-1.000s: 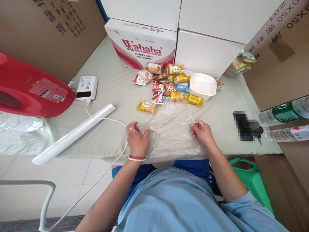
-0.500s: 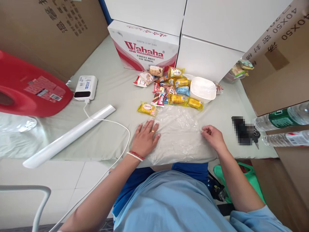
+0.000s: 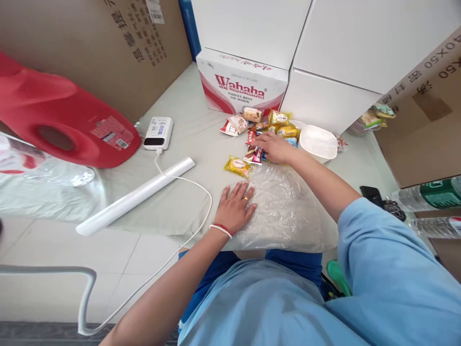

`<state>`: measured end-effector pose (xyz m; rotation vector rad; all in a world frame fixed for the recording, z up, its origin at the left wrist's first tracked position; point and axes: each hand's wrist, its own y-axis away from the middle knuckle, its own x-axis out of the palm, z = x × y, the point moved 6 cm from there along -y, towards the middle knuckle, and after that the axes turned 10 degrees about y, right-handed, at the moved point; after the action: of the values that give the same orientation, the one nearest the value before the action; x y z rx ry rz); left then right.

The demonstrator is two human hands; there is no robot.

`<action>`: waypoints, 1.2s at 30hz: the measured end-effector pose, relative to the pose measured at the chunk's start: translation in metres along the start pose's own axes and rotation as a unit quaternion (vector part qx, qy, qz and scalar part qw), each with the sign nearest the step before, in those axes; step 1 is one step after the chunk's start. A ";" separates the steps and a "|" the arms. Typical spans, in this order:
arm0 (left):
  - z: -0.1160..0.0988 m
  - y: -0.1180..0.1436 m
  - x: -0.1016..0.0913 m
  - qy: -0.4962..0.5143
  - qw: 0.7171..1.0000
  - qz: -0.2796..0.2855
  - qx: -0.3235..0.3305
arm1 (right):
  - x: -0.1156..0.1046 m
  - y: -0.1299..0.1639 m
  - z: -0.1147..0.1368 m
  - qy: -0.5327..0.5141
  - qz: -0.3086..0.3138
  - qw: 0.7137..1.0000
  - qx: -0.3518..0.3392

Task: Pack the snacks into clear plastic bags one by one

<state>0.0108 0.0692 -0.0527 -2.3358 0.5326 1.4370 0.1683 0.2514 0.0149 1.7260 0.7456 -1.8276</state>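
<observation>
My left hand point(image 3: 236, 209) lies palm down with its fingers spread, on the table and the left edge of a flat clear plastic bag point(image 3: 284, 206). My right hand point(image 3: 276, 148) reaches over a pile of small wrapped snacks, its fingers stretched to the left and bent down among them; the thumb side is partly hidden. Just by its fingertips is a red-and-purple snack packet point(image 3: 253, 154). A yellow-wrapped cake point(image 3: 236, 166) lies apart, above my left hand. Behind my right wrist stands a white plastic bowl point(image 3: 318, 142).
At the left are a red jug point(image 3: 72, 120), a white power bank point(image 3: 158, 133) with a cable and a long white tube point(image 3: 137, 197). A Wahaha carton point(image 3: 241, 86) and white boxes stand behind. Bottles point(image 3: 439, 194) and black keys point(image 3: 394, 210) lie at the right.
My right hand has left the bag's right edge and moved up and left over the snacks. My left hand stays flat. The view has shifted, so things appear farther right.
</observation>
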 end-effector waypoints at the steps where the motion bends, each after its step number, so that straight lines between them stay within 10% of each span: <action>1: 0.000 0.000 0.000 -0.004 1.000 0.002 -0.002 | 0.009 -0.014 0.004 0.017 0.035 0.999 -0.034; 5: -0.001 0.001 -0.001 -0.013 1.000 0.004 -0.003 | 0.019 -0.037 0.005 0.016 0.077 0.996 -0.039; 11: 0.000 0.001 -0.002 -0.004 1.000 -0.006 -0.001 | -0.041 0.027 -0.021 -0.192 -0.117 0.965 0.136; 19: -0.001 0.000 -0.004 0.012 1.000 -0.008 -0.001 | -0.002 0.119 0.049 -0.311 0.231 0.922 0.017; 26: -0.002 -0.001 -0.004 0.003 1.000 -0.003 -0.001 | 0.004 0.132 0.071 -0.080 0.025 0.990 0.117; 36: -0.002 -0.002 0.000 -0.021 1.000 0.008 -0.003 | 0.023 0.164 0.096 -0.065 0.047 0.994 0.075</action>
<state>0.0130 0.0697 -0.0517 -2.3045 0.5366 1.4935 0.2118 0.0669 -0.0111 1.6829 0.4782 -1.9513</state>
